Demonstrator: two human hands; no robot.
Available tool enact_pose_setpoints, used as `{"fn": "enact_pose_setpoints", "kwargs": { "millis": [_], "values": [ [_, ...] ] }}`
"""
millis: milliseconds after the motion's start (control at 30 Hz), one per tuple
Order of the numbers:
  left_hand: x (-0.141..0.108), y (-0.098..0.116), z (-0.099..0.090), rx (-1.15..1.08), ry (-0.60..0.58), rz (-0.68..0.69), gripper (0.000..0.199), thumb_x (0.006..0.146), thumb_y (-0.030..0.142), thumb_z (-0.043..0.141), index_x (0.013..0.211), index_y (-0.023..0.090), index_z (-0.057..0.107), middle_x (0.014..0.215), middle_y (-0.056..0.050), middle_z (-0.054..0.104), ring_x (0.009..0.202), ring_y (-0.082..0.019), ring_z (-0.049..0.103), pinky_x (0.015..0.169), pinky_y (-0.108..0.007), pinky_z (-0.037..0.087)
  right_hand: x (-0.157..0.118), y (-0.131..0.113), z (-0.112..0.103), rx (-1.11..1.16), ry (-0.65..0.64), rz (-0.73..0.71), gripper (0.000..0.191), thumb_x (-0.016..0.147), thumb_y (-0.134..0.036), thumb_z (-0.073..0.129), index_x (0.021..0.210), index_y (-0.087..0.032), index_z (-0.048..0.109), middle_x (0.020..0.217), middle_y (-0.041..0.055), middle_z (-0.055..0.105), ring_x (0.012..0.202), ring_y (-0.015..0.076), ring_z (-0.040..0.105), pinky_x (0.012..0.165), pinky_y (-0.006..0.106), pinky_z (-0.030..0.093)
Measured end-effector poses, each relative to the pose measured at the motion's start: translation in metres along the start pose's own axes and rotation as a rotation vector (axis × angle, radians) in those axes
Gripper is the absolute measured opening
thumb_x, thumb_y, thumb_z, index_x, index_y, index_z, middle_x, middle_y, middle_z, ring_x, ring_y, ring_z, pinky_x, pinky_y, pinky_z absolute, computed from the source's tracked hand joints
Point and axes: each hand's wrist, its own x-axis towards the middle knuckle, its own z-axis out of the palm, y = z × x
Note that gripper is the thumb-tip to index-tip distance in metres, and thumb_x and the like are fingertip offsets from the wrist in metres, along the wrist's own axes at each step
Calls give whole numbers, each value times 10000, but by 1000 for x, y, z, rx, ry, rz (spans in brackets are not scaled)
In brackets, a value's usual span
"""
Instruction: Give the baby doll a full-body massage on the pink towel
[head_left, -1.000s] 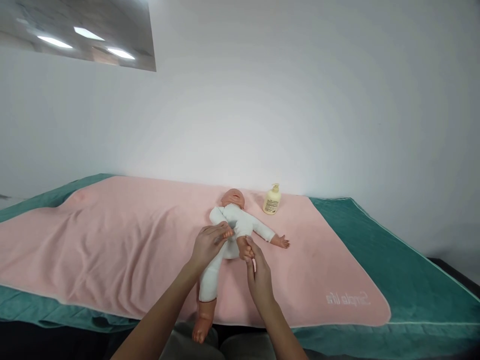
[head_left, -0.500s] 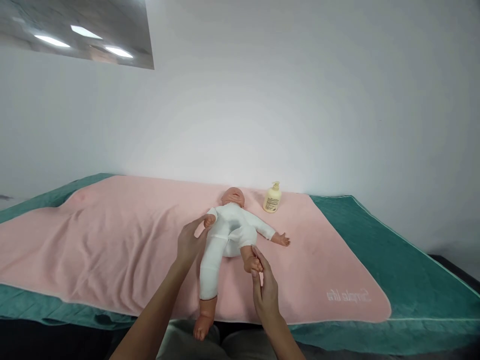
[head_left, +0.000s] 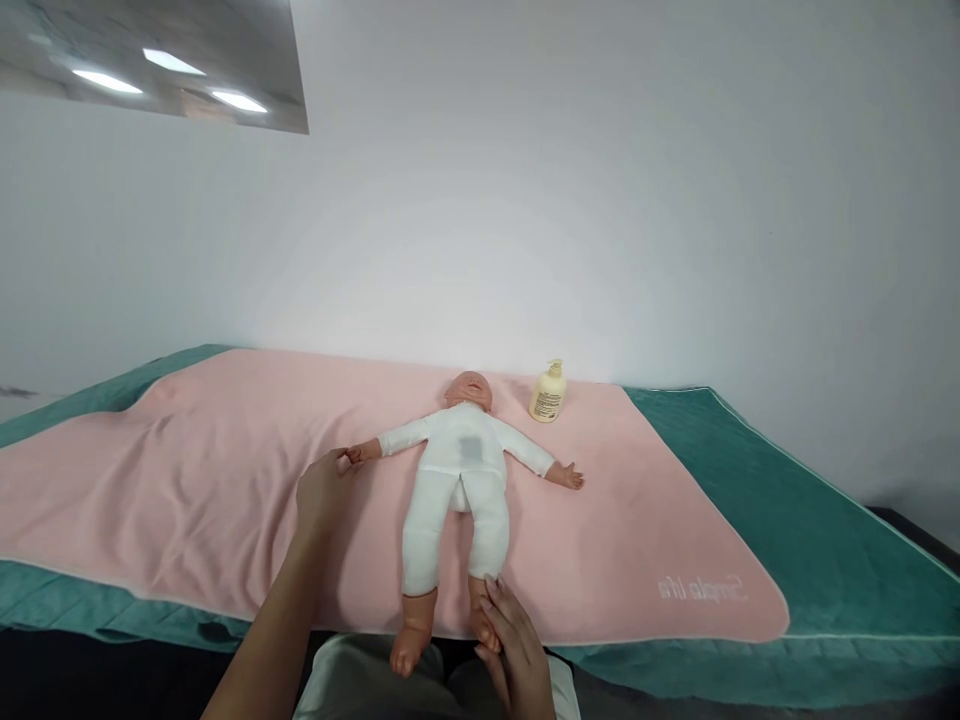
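A baby doll (head_left: pixel 461 455) in white clothing lies on its back on a pink blanket (head_left: pixel 637 540), head toward the wall, arms spread and both legs straight toward me. My left hand (head_left: pixel 324 488) is closed at the doll's hand on the left side, fingers on its small fist. At the doll's foot on the right side is my right hand (head_left: pixel 514 635), its fingers and thumb around the ankle and foot. The doll's other foot hangs past the blanket's front edge, untouched.
A pale yellow pump bottle (head_left: pixel 547 393) stands on the blanket, right of the doll's head. Beneath the blanket, a green cover (head_left: pixel 757 500) shows at both sides and the front. A white wall (head_left: pixel 525 200) rises behind. The blanket is wrinkled at the left.
The doll's left-side arm has swung outward with my left hand. The bent right-side leg has come down straight toward me with my right hand.
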Motion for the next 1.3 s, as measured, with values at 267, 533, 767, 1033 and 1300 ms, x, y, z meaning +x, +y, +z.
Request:
{"fn": "enact_pose_setpoints", "kwargs": {
  "millis": [267,533,767,1033,1300],
  "values": [
    [11,-8,10,73,-42,-4,343,808,411,520,970,156,684,963,-170,715,935,-363,649,687,-366,453,-14,1,14,-17,10,7,544,945,-217,475,1469,-262,334,1350,98,557,1228,273,545,907,439,568],
    [-4,16,2,-440,103,-68,384,870,413,514,1177,194,584,1157,-101,685,1024,-259,657,761,-314,516,10,3,-4,58,32,82,539,955,-150,404,1476,-260,315,1415,97,493,1272,251,507,980,426,523],
    [-12,81,0,-695,284,94,332,872,407,556,1138,228,642,1152,-45,691,1069,-219,637,920,-342,497,80,17,-17,152,56,94,516,965,-152,394,1465,-261,327,1438,85,469,1323,229,450,1043,428,468],
    [-40,123,28,-395,158,616,229,885,289,570,1076,229,682,1097,-46,716,983,-221,666,914,-368,496,130,27,-17,220,61,290,472,972,-262,434,1439,-226,374,1418,97,492,1311,235,467,1059,435,445],
    [-43,120,38,-254,139,730,193,868,228,594,1029,231,700,1032,-49,735,913,-219,685,865,-344,507,143,30,-16,272,59,337,466,969,-298,448,1427,-237,396,1400,82,516,1302,233,478,1059,432,441]
  ]
}}
